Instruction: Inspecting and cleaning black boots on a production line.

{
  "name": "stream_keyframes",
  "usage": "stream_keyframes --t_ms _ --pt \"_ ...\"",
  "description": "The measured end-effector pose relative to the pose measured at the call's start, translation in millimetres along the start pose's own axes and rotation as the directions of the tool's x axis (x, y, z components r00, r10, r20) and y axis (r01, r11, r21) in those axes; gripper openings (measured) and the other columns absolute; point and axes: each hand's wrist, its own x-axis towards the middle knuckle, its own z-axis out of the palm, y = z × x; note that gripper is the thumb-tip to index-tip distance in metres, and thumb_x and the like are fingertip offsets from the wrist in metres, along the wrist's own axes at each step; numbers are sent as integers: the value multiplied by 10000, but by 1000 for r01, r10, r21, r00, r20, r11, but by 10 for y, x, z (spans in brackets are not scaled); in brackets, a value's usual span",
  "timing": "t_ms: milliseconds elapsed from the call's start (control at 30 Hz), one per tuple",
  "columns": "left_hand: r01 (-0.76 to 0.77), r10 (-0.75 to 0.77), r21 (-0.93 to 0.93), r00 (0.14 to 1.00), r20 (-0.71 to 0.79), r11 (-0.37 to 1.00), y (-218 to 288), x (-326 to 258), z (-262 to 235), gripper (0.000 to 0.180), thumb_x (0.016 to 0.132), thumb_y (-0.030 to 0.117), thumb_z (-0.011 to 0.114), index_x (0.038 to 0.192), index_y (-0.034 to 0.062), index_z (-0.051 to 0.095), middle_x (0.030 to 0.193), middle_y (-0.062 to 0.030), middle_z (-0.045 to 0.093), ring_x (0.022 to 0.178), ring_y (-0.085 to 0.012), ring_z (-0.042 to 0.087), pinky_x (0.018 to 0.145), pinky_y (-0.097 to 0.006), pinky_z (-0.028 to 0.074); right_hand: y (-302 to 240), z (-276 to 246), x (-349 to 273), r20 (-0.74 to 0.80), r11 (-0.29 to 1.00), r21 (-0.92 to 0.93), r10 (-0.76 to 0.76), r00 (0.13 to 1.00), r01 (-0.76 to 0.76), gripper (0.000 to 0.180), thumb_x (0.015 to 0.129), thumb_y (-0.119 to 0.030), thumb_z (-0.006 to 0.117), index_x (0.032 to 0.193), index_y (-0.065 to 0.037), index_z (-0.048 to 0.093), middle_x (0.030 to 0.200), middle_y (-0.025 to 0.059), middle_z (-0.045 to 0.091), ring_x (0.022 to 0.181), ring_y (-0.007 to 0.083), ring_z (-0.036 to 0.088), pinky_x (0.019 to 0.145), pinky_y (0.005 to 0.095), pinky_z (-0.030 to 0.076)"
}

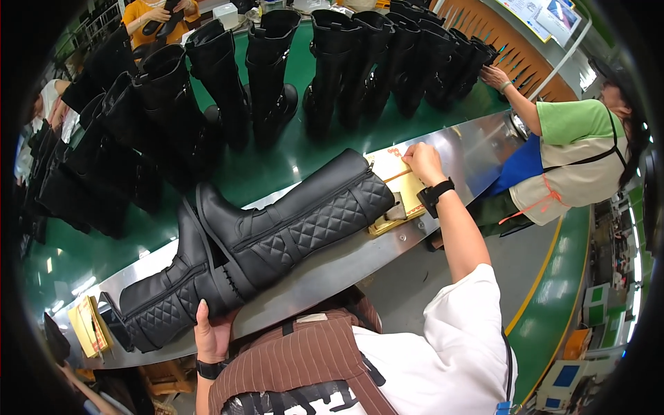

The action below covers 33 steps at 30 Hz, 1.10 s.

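Two black knee-high boots lie on their sides on a metal shelf, soles pressed together. The right-hand boot [297, 221] has a quilted panel and a long zip; the left-hand boot [162, 304] points its shaft the other way. My left hand [213, 335] grips the near edge of the left-hand boot close to the soles, thumb raised, other fingers mostly hidden. My right hand [424, 164] is closed, its fingertips pinched over yellow paper sheets [411, 190] beyond the right-hand boot's top. Small orange-red marks or pieces lie beside the fingertips; whether anything is pinched is hidden.
Several black boots [270, 76] stand upright along a green table [297, 152]. A yellow paper stack [88, 325] lies at the left end of the metal shelf [277, 304]. A co-worker [581, 159] in a green-sleeved top reaches toward boots; another person [155, 21] in orange handles black footwear.
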Motion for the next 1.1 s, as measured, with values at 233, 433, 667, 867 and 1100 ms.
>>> stream_keyframes --t_ms 233,433,667,867,1100 --pt "-16 16 -2 1000 -27 1000 14 -14 22 670 910 422 624 1406 28 404 1406 -130 477 1282 -300 468 1078 -520 378 155 80 -27 -4 990 -56 -126 992 126 157 827 -159 654 874 -21 714 834 224 674 803 391 656 746 448 519" --pt "38 -38 -133 999 3 990 28 -15 7 493 949 276 592 1356 24 473 1362 -93 531 1261 -272 489 1095 -496 347 -102 -92 -73 34 932 -329 -147 989 150 169 836 -202 608 794 -60 690 790 195 666 784 379 658 679 473 509" --pt "55 -55 -71 998 4 996 101 -19 16 501 938 285 601 1354 36 478 1331 -100 549 1233 -247 515 1080 -486 376 -1919 -912 -727 -479 553 -146 -765 431 820 137 821 -71 660 949 -91 705 827 38 696 700 220 644 679 339 498" --pt "48 -51 -92 998 -34 995 136 -34 51 449 951 237 588 1350 58 487 1313 -80 559 1215 -231 530 1046 -471 416 -3044 -415 -1235 -234 59 -56 -971 45 997 185 742 -89 706 927 -80 694 754 -2 624 684 145 600 699 315 491" --pt "56 -60 -102 998 -36 993 109 -21 -7 422 948 184 596 1339 68 488 1305 -64 554 1179 -218 544 1018 -477 436 -3237 -56 -1189 -27 -122 -125 -992 -127 985 77 808 -76 652 879 -60 677 638 -12 471 636 142 541 734 298 484"
